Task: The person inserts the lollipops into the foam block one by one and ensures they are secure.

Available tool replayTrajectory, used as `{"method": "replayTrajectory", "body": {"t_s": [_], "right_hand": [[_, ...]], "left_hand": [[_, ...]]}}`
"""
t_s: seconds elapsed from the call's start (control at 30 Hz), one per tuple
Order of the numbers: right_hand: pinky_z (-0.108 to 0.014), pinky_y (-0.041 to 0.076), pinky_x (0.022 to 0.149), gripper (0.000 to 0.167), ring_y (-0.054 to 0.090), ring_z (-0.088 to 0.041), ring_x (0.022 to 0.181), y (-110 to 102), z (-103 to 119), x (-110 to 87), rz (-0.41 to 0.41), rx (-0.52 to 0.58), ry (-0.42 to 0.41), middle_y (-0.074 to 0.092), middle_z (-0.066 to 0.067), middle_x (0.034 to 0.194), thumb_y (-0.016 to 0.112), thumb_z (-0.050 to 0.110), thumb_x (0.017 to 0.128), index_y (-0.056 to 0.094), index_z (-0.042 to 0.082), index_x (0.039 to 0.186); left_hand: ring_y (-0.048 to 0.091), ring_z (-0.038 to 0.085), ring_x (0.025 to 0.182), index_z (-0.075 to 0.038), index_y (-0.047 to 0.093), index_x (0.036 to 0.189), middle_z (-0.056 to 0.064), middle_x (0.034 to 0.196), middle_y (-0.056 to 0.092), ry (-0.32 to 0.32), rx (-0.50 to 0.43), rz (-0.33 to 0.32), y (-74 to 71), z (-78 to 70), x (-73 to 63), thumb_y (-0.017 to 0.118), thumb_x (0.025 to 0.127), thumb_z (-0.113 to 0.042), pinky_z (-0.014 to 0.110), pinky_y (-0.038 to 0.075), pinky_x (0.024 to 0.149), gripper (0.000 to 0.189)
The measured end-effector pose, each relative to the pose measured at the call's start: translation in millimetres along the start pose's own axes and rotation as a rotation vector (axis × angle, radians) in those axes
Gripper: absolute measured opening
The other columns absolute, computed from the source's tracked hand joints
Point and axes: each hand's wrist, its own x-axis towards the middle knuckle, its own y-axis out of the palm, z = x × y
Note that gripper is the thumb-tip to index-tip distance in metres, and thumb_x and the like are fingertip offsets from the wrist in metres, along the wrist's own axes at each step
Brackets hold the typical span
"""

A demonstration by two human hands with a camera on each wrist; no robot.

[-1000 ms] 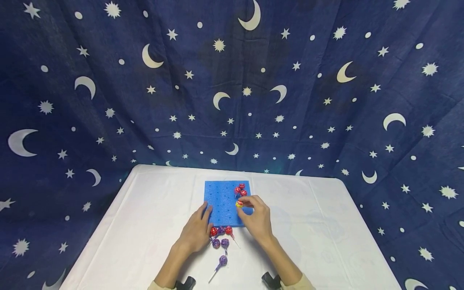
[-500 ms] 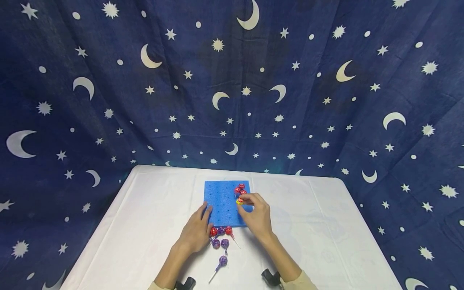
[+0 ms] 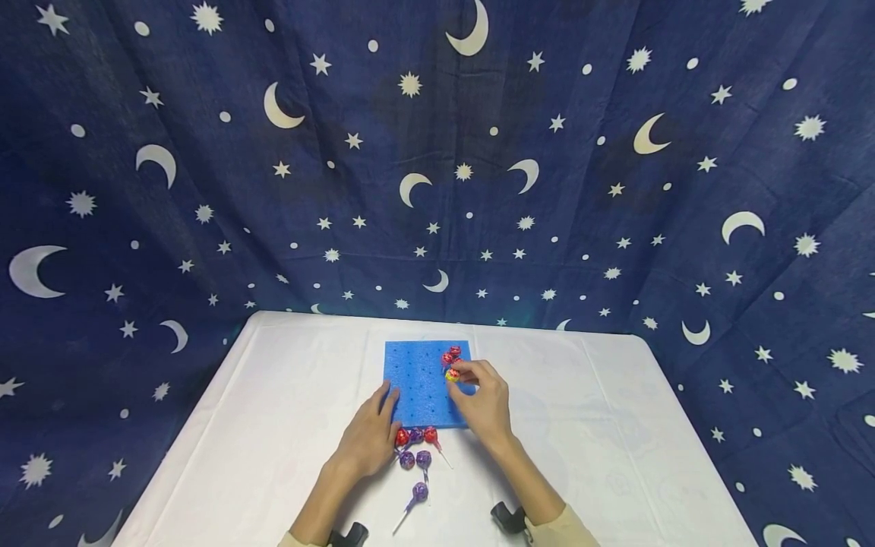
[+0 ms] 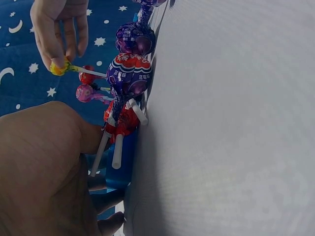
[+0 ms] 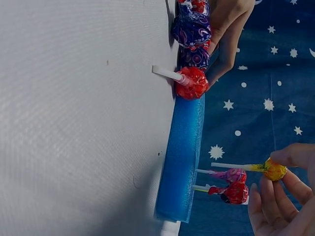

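A dark blue cloth [image 3: 574,190], printed with pale crescent moons [image 3: 479,32], stars [image 3: 410,84] and dots [image 3: 494,131], hangs in folds behind and to both sides of a white-covered table [image 3: 588,456] with faint creases and rounded far corners.

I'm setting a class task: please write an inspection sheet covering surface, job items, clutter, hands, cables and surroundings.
Surface: white tabletop.
Job items: blue foam block with holes; standing lollipops at its far right; loose lollipops, purple and red, lying in front.
Clutter: nothing seen.
Hands: left hand touches the block's left edge; right hand pinches yellow lollipop, its stick clear of the block.
Cables: nothing seen.
Surroundings: dark blue curtain with moons and stars.
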Motion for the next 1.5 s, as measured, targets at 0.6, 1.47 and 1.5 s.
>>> {"method": "replayTrajectory", "body": {"t_s": [0.6, 1.47, 1.5], "right_hand": [[-0.033, 0.064, 0.074, 0.026, 0.071, -0.015, 0.082, 6.5, -10.4, 5.7, -0.006, -0.004, -0.005, 0.072, 0.000, 0.097, 0.089, 0.004, 0.080, 0.078, 0.009, 0.102], [-0.030, 0.062, 0.067, 0.028, 0.068, -0.014, 0.074, 18.6, -20.0, 8.9, 0.003, -0.045, 0.039, 0.070, -0.002, 0.094, 0.091, 0.004, 0.077, 0.079, 0.009, 0.102], [-0.028, 0.061, 0.065, 0.028, 0.067, -0.013, 0.073, 19.1, -20.2, 8.8, 0.003, -0.057, 0.039, 0.069, -0.001, 0.094, 0.091, 0.004, 0.077, 0.079, 0.009, 0.102]], "left_hand": [[0.039, 0.046, 0.147, 0.004, 0.041, 0.156, 0.027, 0.164, 0.032, -0.003, 0.011, -0.003, 2.4, 1.0, 0.3, 0.055, 0.106, -0.022, 0.055, 0.034, 0.123, 0.058], [0.038, 0.044, 0.148, 0.001, 0.039, 0.158, 0.025, 0.166, 0.030, -0.022, 0.003, 0.015, 0.4, -0.1, 0.2, 0.054, 0.107, -0.025, 0.053, 0.032, 0.124, 0.059], [0.038, 0.044, 0.148, 0.001, 0.039, 0.158, 0.025, 0.165, 0.030, -0.022, 0.003, 0.015, 0.6, 0.1, 0.1, 0.054, 0.107, -0.025, 0.053, 0.032, 0.124, 0.059]]}}
